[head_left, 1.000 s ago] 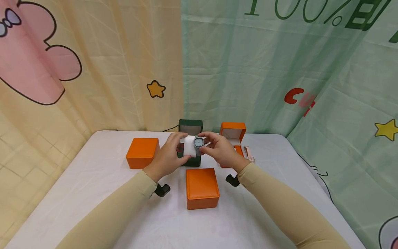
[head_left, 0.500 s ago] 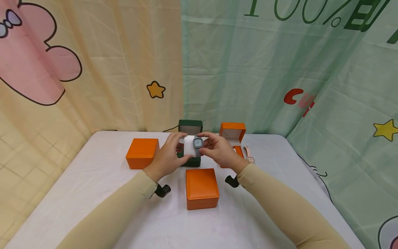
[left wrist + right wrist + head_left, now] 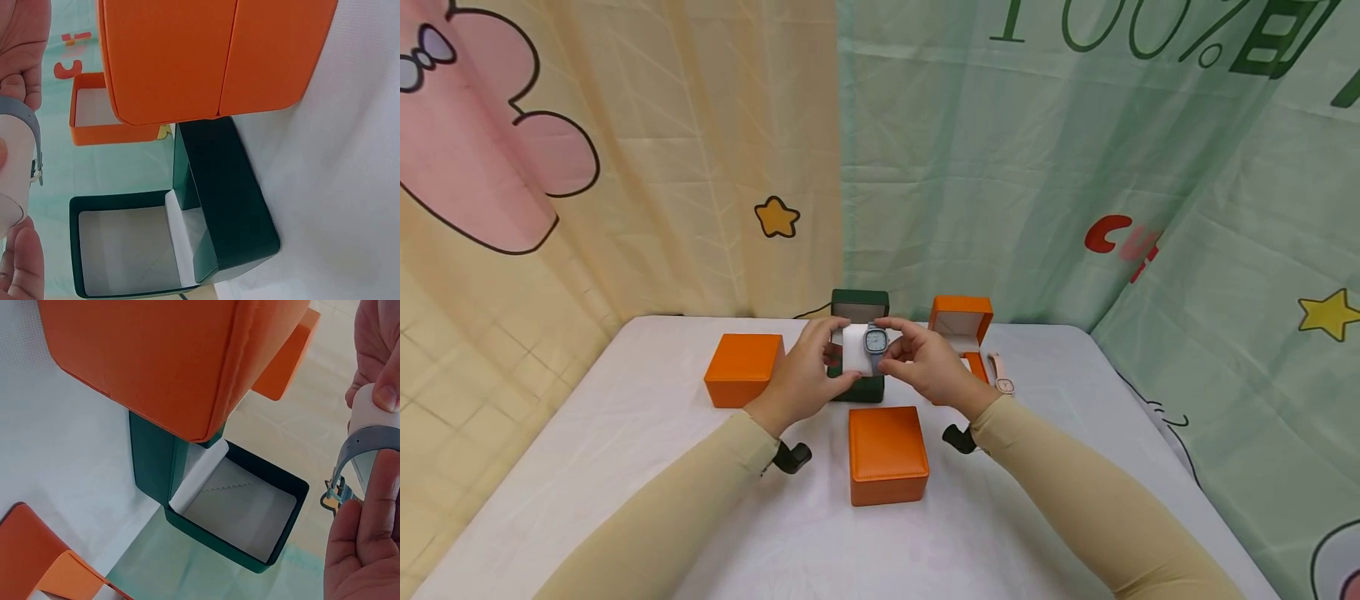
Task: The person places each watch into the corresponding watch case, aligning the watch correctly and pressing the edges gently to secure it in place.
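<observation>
Green box (image 3: 859, 350) base hidden behind hands; watch (image 3: 876, 340) dial unreadable.

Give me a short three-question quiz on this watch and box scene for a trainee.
1. True or false: the green box stands open.
2. How many closed orange boxes lie on the table?
3. What does the watch wrap around? A) a white cushion B) a wrist C) nothing

Key:
1. True; its pale inside shows in both wrist views.
2. Two: the left orange box and the near orange box. A third, the far orange box, is open.
3. A: the white cushion, gripped by the left hand, while the right hand holds the watch.
</observation>
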### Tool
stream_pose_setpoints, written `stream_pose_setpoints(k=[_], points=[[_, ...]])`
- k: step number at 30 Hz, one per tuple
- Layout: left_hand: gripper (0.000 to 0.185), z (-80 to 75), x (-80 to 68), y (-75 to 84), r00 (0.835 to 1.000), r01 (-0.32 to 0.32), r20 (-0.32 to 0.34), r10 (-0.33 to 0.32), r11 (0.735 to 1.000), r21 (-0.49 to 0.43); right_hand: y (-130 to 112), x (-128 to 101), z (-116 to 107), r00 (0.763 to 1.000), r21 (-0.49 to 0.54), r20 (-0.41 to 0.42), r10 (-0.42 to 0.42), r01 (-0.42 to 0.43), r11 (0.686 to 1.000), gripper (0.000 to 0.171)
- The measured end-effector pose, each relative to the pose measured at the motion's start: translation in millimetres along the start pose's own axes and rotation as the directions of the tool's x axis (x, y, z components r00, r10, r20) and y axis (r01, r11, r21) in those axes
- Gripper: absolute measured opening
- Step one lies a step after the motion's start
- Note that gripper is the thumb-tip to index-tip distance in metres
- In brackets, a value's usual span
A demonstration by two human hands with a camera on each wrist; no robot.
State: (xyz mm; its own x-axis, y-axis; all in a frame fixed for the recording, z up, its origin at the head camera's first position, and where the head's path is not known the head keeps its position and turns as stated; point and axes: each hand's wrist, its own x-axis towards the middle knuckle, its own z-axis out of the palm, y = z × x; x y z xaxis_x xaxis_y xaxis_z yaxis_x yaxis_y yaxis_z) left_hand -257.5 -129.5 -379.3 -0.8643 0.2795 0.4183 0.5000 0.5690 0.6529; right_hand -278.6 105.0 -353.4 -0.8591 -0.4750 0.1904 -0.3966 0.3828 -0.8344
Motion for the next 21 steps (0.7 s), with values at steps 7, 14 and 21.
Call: stream_pose_setpoints(k=[7, 14, 21], points=[[0.077, -0.5, 0.1, 0.0, 1.000, 0.016, 0.011, -0.016, 0.999, -0.030, 1.2, -1.7, 1.5, 1.000, -0.045, -0.006, -0.027, 0.027, 0.999, 0.061], [0.077, -2.3, 1.7, 0.4, 0.999, 0.036, 0.015, -0.035, 0.996, -0.086, -1.5, -3.5, 4.2, 0.998, -0.053, -0.006, -0.055, 0.055, 0.997, 0.062], [0.077, -4.5, 2.9, -0.4, 0.999, 0.026, 0.030, -0.022, 0.994, -0.110, -1.4, -2.1, 5.2, 0.998, -0.055, -0.004, -0.061, 0.061, 0.997, 0.068]])
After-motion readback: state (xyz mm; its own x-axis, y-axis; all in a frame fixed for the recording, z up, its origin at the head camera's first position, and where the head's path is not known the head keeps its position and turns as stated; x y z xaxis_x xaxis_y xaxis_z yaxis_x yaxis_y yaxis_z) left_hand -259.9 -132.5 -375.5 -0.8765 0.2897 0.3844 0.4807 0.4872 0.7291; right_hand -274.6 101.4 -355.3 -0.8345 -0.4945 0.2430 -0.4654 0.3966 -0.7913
